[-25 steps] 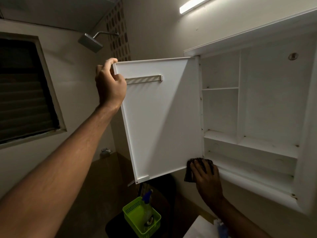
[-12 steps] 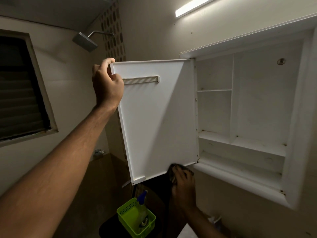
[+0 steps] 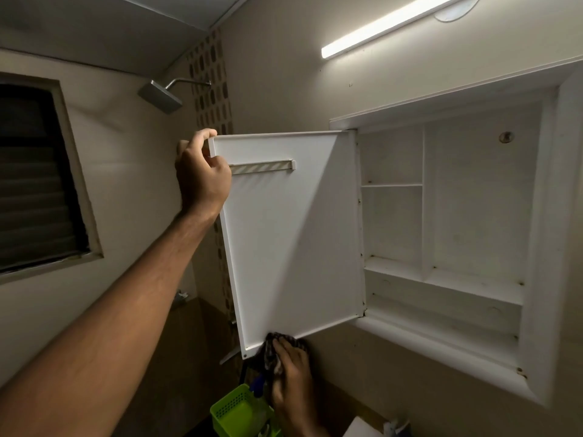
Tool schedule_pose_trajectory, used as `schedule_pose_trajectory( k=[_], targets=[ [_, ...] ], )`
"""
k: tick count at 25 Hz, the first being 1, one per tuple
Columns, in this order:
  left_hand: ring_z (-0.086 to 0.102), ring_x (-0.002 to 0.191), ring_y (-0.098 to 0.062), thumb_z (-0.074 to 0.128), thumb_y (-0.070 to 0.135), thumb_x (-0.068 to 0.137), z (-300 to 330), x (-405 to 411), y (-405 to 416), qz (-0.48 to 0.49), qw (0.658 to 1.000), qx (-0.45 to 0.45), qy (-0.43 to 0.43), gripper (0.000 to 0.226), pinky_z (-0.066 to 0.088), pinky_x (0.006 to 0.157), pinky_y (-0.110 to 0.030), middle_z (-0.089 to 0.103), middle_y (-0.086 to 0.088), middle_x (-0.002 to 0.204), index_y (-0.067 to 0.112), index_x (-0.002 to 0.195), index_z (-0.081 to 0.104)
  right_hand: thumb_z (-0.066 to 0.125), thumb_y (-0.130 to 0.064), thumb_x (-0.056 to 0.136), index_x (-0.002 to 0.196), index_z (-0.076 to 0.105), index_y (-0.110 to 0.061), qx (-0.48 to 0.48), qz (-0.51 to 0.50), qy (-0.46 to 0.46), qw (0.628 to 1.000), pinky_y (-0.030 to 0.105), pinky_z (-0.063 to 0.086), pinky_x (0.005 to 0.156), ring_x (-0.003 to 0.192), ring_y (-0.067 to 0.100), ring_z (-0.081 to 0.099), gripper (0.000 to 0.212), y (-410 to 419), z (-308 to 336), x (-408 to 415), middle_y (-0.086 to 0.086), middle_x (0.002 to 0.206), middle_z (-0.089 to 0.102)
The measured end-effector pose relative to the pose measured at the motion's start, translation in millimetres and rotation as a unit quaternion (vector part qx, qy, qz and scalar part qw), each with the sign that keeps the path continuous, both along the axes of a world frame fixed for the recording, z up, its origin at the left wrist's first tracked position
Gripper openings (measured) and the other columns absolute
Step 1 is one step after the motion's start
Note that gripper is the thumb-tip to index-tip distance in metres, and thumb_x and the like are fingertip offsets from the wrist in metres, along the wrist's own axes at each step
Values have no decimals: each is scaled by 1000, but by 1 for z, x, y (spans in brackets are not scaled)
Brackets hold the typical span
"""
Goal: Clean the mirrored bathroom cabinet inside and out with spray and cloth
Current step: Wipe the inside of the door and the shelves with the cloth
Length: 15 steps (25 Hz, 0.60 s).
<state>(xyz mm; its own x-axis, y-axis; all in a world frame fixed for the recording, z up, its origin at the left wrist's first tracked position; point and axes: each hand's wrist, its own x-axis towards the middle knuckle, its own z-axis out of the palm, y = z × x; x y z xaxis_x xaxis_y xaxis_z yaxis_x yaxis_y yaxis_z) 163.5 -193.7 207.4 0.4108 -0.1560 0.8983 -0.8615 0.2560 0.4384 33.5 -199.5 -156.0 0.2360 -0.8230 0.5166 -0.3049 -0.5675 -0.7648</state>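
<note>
The white wall cabinet (image 3: 473, 216) hangs open, its empty shelves showing. Its door (image 3: 293, 241) swings out to the left, white inner face toward me, a small rail near the top. My left hand (image 3: 202, 175) grips the door's upper outer corner. My right hand (image 3: 291, 380) holds a dark cloth (image 3: 271, 351) against the door's bottom edge near the outer corner. A spray bottle (image 3: 257, 392) with a blue nozzle stands in a green basket (image 3: 233, 411) below, partly hidden by my right hand.
A shower head (image 3: 161, 96) juts from the wall at upper left, beside a dark louvred window (image 3: 34, 184). A tube light (image 3: 388, 26) glows above the cabinet. A white sink corner (image 3: 362, 428) shows at the bottom edge.
My right hand has slid the cloth leftward from the cabinet's lower sill near the hinge, along the door's bottom edge toward its outer corner. My left hand keeps its grip on the door.
</note>
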Motion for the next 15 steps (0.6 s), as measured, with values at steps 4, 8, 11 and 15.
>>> schedule_pose_trajectory(
  k=[4, 8, 11, 15],
  targets=[
    [61, 95, -27, 45, 1, 83, 3, 3, 5, -10, 1000, -4, -9, 50, 45, 83, -23, 63, -14, 105, 15, 123, 71, 48, 22, 87, 117, 73, -22, 178, -18, -307, 935, 39, 46, 115, 121, 24, 65, 59, -4, 41, 8, 9, 123, 71],
    [63, 96, -26, 44, -1, 84, 6, 3, 13, -16, 1000, -3, -23, 51, 52, 87, -31, 64, -12, 107, 16, 124, 71, 48, 8, 99, 119, 71, -39, 136, 11, -423, 896, 24, 57, 96, 116, 8, 67, 56, -1, 109, 13, -10, 122, 72],
    [64, 95, -26, 45, -2, 84, 7, 4, 16, -14, 999, 8, -37, 52, 53, 88, -31, 65, -12, 107, 16, 125, 71, 46, 2, 101, 124, 69, -34, 22, 27, -473, 880, 15, 56, 90, 113, 2, 66, 49, -2, 171, 10, -15, 117, 72],
    [64, 98, -24, 45, -2, 85, 7, 7, 18, -10, 999, 18, -44, 52, 49, 87, -26, 67, -11, 111, 16, 127, 69, 47, -1, 101, 137, 60, -16, -153, 55, -471, 867, 36, 56, 101, 126, 16, 60, 41, -17, 254, 17, 1, 131, 65]
  ],
)
